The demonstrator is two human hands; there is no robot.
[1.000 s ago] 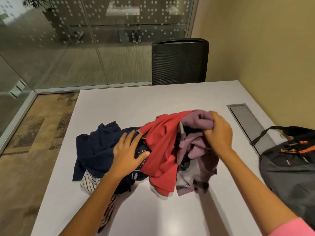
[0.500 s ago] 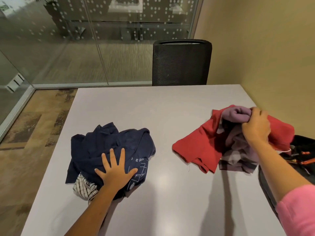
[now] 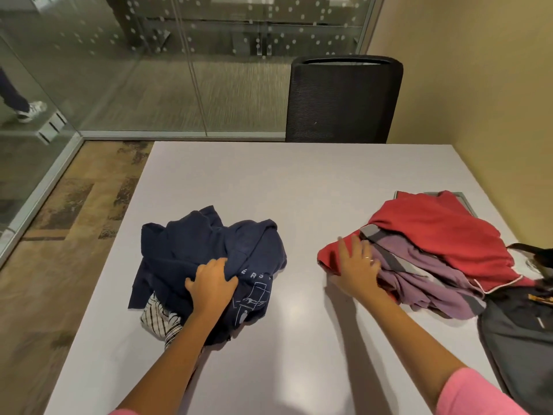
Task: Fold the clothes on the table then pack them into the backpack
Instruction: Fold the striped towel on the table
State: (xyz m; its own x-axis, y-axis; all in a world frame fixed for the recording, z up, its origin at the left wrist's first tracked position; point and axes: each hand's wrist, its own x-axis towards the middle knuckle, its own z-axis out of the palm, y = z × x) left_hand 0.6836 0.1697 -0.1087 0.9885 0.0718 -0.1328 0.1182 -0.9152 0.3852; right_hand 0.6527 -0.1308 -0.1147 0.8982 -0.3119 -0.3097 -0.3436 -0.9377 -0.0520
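Clothes that sat in one heap a second ago now lie in two, seen from the head camera. Using the black office chair (image 3: 344,98) at the far edge of the grey table (image 3: 269,181) as the landmark: the navy sweatshirt (image 3: 209,247), with a striped garment (image 3: 160,320) poking out beneath it, lies nearer than the chair and to its left. The red shirt (image 3: 440,232) and the purple garment (image 3: 425,271) lie nearer than the chair and to its right, where half a second ago they hung bunched in a fist above the table. They partly cover the metal cable hatch (image 3: 465,200) and touch the dark backpack (image 3: 523,333), which sits at the table's right edge, nearest the camera.

The left hand (image 3: 214,284) has gone from lying flat with fingers spread to curling its fingers into the navy fabric, gripping a fold. The right hand (image 3: 357,263) has let go of the purple bundle; its fingers are straight and slightly spread, resting on the near-left corner of the red shirt.

My reading: sorting is done, nothing is folded yet, and the navy sweatshirt looks set to be first.
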